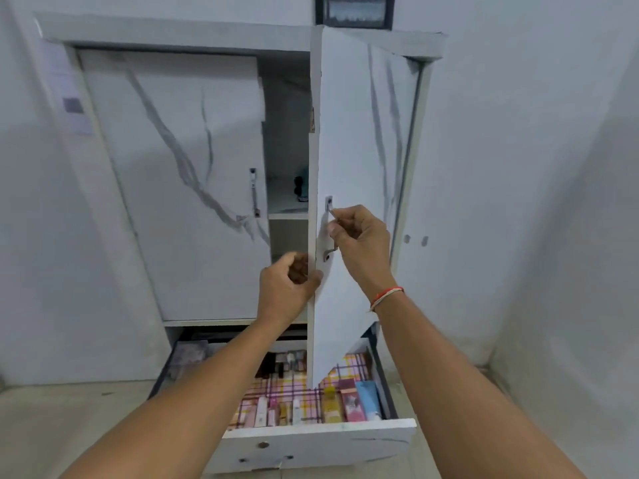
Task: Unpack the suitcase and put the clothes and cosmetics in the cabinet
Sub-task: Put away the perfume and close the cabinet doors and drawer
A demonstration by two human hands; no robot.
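The right hand [358, 233] grips the metal handle [330, 219] of the flat, marble-patterned cabinet door [349, 140]; the left hand [290, 285] pinches its edge. Below both grips, boxed cosmetics [345, 399] lie in the open drawer [311, 440].

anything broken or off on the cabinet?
Yes. The right door's handle hangs loose, its lower end out of its screw hole. The drawer front shows bare holes, no handle.
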